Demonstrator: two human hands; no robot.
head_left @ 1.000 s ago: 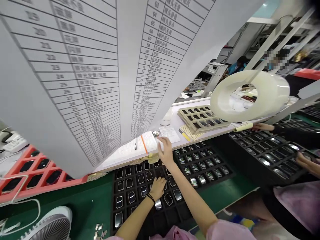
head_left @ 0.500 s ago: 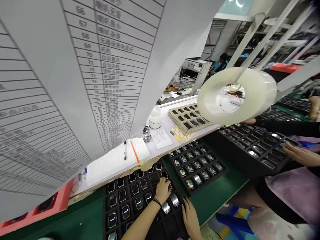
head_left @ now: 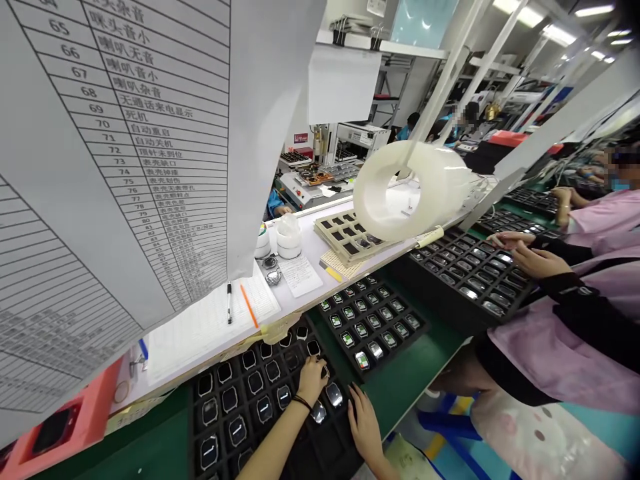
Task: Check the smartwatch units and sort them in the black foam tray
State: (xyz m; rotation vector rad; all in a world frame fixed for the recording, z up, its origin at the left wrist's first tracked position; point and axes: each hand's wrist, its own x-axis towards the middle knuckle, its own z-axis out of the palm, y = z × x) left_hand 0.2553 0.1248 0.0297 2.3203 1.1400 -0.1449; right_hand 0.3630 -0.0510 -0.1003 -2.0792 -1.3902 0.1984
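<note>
Left hand [head_left: 311, 380] curled over black watch tray [head_left: 330, 453], grip hidden; right hand [head_left: 363, 423] spread, near silver watch [head_left: 334, 395].

A big paper chart [head_left: 125, 220] hangs at the left of the frame. Its rows are numbered, and Chinese words are printed beside the numbers. Row 65 reads 咪头音小, 66 reads 喇叭无音, 67 reads 喇叭音小, and 68 reads 喇叭杂音. Row 69 reads 无通话来电显示, 70 reads 死机, 71 reads 自动重启, and 72 reads 自动关机. Row 73 reads 指针未到位, and 74 reads 表壳缺口. Lower rows are too small to be read. A small red label [head_left: 301, 138] is seen on a white machine [head_left: 363, 137], but its words are too small to be read. Writing on a small note [head_left: 300, 275] is also too small.
</note>
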